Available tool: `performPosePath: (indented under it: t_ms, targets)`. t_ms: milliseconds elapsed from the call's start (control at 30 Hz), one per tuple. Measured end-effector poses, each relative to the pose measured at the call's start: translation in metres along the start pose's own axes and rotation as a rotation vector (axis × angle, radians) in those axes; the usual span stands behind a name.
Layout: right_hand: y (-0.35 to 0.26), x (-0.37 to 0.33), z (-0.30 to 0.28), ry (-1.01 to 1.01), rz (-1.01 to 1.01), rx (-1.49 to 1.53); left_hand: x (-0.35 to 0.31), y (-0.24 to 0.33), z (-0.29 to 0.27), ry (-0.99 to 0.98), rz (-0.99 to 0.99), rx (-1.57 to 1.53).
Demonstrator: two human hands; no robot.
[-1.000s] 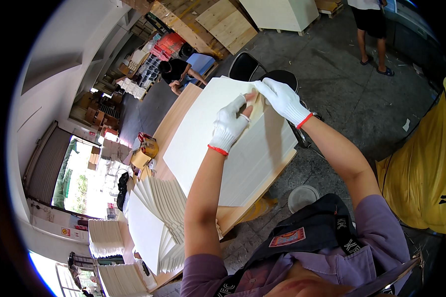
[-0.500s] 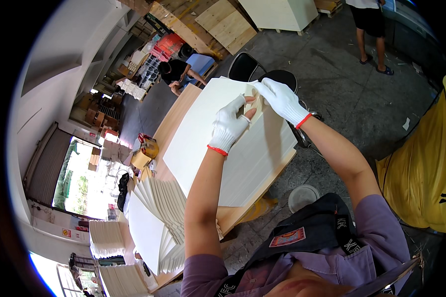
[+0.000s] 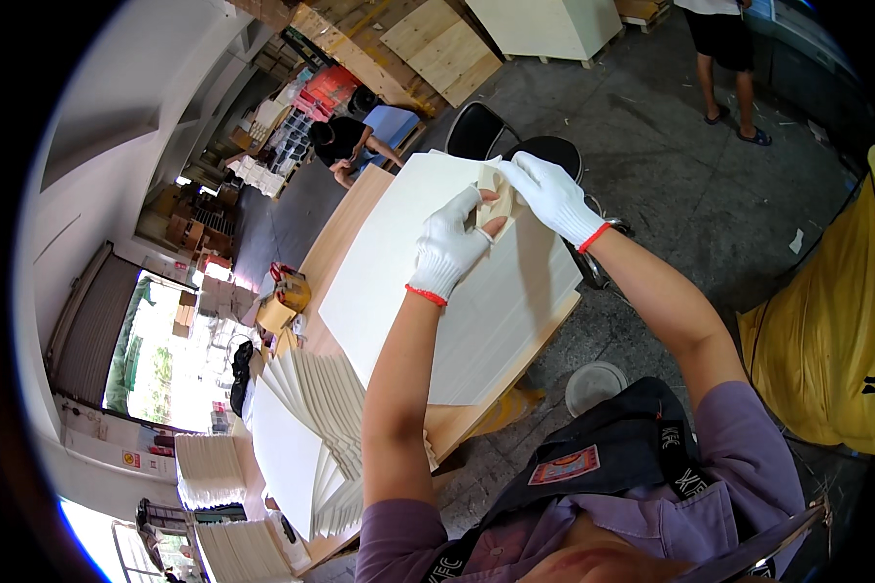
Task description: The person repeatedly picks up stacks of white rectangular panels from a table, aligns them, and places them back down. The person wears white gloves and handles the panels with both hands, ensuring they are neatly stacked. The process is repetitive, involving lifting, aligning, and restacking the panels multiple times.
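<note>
A thick stack of large cream-white paper sheets (image 3: 476, 330) lies on the wooden table in front of me. Both hands wear white knit gloves with red cuffs. My left hand (image 3: 452, 241), its thumb and a forefinger bare at the tips, pinches the curled edge of several sheets (image 3: 497, 206) at the stack's far right corner. Just to the right, my right hand (image 3: 552, 199) is closed over the same corner, its fingers pressed together; its fingertips are partly hidden. The curled sheets bulge upward between the two hands.
Fanned paper (image 3: 297, 428) lies left of my left arm, near further paper piles (image 3: 209, 471). A black chair (image 3: 481, 131) stands beyond the stack. A yellow cover (image 3: 826, 330) hangs at right. One person (image 3: 340, 141) sits at the back; another (image 3: 734, 68) stands at far right.
The sheets' edge between my hands is curled over more fully, with its layers facing me. Both hands have stayed almost in place.
</note>
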State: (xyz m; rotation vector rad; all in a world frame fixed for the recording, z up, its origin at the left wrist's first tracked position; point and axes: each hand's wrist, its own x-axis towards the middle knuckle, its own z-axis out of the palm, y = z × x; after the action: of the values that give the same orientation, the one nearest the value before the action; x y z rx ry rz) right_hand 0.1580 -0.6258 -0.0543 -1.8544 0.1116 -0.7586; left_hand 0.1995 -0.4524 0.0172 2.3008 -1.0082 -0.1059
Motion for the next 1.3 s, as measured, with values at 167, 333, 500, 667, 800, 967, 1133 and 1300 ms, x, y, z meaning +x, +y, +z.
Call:
performPosePath:
  t_ms: [167, 333, 500, 667, 800, 967, 1133, 1300]
  targets:
    - [-0.011, -0.002, -0.003, -0.044, 0.075, -0.02, 0.0, -0.007, 0.0, 0.027, 0.054, 0.015]
    - [-0.012, -0.001, -0.014, 0.002, 0.051, -0.065, -0.008, -0.003, 0.001, 0.07, 0.297, 0.316]
    - [-0.012, -0.005, -0.038, -0.023, 0.04, -0.413, -0.013, -0.004, 0.003, 0.21, 0.317, 0.377]
    - [-0.011, -0.005, -0.037, -0.237, -0.165, -0.686, -0.008, 0.002, 0.004, 0.133, 0.172, 0.453]
    - [-0.011, 0.001, -0.039, -0.203, -0.42, -0.784, 0.014, -0.009, 0.006, 0.133, 0.113, 0.468]
    - [-0.018, 0.014, -0.035, -0.252, -0.425, -0.613, 0.018, -0.017, 0.006, 0.132, 0.134, 0.417]
    - [-0.015, 0.004, -0.013, -0.134, -0.046, -0.059, 0.002, -0.018, 0.003, 0.075, 0.127, 0.057]
    - [-0.004, 0.002, -0.005, -0.071, 0.009, -0.019, -0.003, 0.004, -0.001, -0.006, -0.038, -0.087]
